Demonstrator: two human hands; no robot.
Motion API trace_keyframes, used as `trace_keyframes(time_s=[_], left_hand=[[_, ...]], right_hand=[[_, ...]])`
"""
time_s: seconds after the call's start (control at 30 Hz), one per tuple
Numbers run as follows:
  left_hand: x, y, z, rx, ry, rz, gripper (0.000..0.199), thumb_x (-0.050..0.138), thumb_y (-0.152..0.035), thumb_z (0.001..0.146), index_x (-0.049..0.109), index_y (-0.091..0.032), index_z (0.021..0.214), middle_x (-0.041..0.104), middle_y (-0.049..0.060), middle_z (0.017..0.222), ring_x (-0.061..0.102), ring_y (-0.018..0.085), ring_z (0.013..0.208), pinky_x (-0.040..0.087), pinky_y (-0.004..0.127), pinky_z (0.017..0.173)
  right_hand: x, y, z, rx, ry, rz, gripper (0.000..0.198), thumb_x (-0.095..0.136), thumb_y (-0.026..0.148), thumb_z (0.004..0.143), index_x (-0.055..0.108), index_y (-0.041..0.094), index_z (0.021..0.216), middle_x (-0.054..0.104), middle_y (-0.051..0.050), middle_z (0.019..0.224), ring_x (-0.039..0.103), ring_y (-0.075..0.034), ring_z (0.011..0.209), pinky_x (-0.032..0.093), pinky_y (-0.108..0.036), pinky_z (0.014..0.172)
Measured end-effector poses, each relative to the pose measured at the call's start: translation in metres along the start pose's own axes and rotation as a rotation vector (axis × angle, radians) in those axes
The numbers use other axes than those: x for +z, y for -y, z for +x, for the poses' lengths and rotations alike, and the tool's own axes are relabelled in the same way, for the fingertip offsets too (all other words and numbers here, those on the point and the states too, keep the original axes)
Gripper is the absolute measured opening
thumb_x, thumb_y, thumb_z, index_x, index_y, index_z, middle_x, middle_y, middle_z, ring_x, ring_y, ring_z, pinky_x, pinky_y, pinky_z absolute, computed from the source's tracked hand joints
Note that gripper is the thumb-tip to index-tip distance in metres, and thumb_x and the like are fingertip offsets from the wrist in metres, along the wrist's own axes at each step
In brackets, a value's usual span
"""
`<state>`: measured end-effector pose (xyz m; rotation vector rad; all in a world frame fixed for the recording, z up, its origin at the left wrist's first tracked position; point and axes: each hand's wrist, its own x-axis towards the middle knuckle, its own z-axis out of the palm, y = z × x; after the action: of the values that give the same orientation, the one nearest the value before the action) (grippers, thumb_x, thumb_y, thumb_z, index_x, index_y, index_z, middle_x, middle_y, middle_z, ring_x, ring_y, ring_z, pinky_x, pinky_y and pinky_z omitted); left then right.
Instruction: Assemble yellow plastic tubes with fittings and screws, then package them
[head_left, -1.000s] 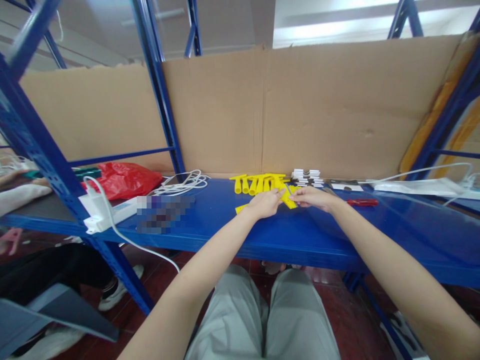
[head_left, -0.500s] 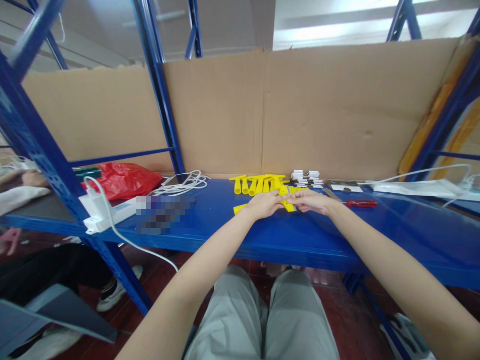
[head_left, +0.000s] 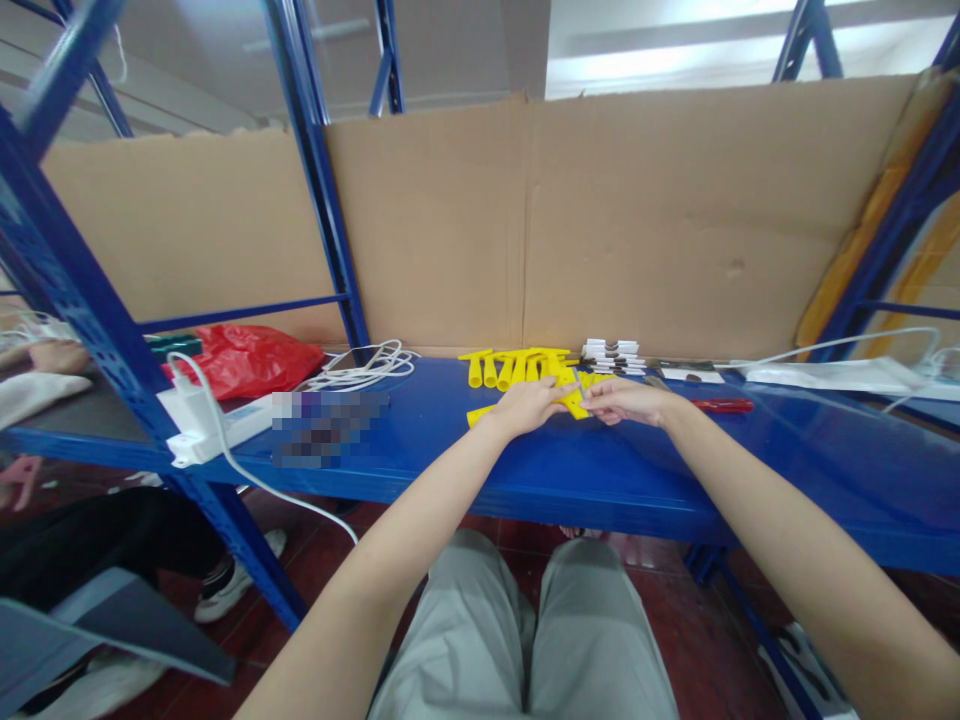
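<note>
My left hand (head_left: 527, 405) is closed on a yellow T-shaped plastic scraper (head_left: 574, 403), held low over the blue shelf with its wide head to the right. The handle (head_left: 479, 415) sticks out to the left of the hand. My right hand (head_left: 622, 401) is at the head, fingertips pinched on a thin greyish strip like a blade (head_left: 582, 386). Its exact shape is too small to make out. Just behind the hands, several similar yellow scrapers (head_left: 506, 372) lie in a row, handles towards me.
White stacked pieces (head_left: 613, 356) lie behind my right hand, a red-handled screwdriver (head_left: 722, 406) to its right. Further left are a white power strip (head_left: 232, 425), coiled white cable (head_left: 375, 368) and a red plastic bag (head_left: 251, 360). A cardboard sheet (head_left: 637, 220) backs the blue shelf (head_left: 420, 440).
The yellow scraper's head has tilted slightly between my hands, and the right fingers have shifted a little along its edge. The left hand stays nearly in place.
</note>
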<state>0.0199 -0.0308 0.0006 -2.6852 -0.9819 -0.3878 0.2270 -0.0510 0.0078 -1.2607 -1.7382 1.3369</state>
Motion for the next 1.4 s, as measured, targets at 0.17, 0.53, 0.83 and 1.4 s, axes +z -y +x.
trace_keyframes(time_s=[0.17,0.53,0.83,1.4], left_hand=[[0.003,0.003,0.001,0.027,-0.005,-0.006,0.048,0.045,-0.037,0.100,0.045,-0.029,0.147,0.061,0.009,0.123,0.061,0.023,0.108,0.050,0.034,0.091],[0.001,0.001,0.000,0.006,0.022,-0.027,0.047,0.045,-0.038,0.100,0.046,-0.032,0.146,0.059,0.008,0.124,0.062,0.024,0.109,0.051,0.035,0.091],[0.001,-0.004,0.000,0.024,0.022,0.016,0.049,0.042,-0.043,0.100,0.046,-0.030,0.147,0.058,0.010,0.133,0.062,0.024,0.113,0.050,0.035,0.094],[0.002,-0.010,-0.001,0.045,0.045,0.069,0.047,0.035,-0.032,0.102,0.043,-0.029,0.149,0.057,0.012,0.134,0.064,0.025,0.111,0.052,0.037,0.091]], right_hand=[[-0.001,-0.002,0.002,-0.035,0.048,-0.039,0.047,0.086,0.047,0.053,0.051,0.019,0.065,0.042,0.006,0.056,0.032,-0.005,0.052,0.022,-0.023,0.048],[0.000,-0.001,0.002,-0.041,0.074,-0.096,0.052,0.085,0.055,0.049,0.050,0.019,0.062,0.040,0.008,0.051,0.031,-0.005,0.047,0.021,-0.023,0.047],[-0.036,-0.007,0.002,0.028,-0.225,-0.524,0.021,0.068,0.038,0.072,0.062,0.019,0.067,0.050,0.003,0.053,0.043,-0.010,0.050,0.033,-0.024,0.050],[-0.067,-0.033,0.009,0.336,-0.688,-1.153,0.037,0.057,0.016,0.077,0.079,0.034,0.102,0.072,-0.006,0.117,0.060,-0.034,0.116,0.043,-0.058,0.100]])
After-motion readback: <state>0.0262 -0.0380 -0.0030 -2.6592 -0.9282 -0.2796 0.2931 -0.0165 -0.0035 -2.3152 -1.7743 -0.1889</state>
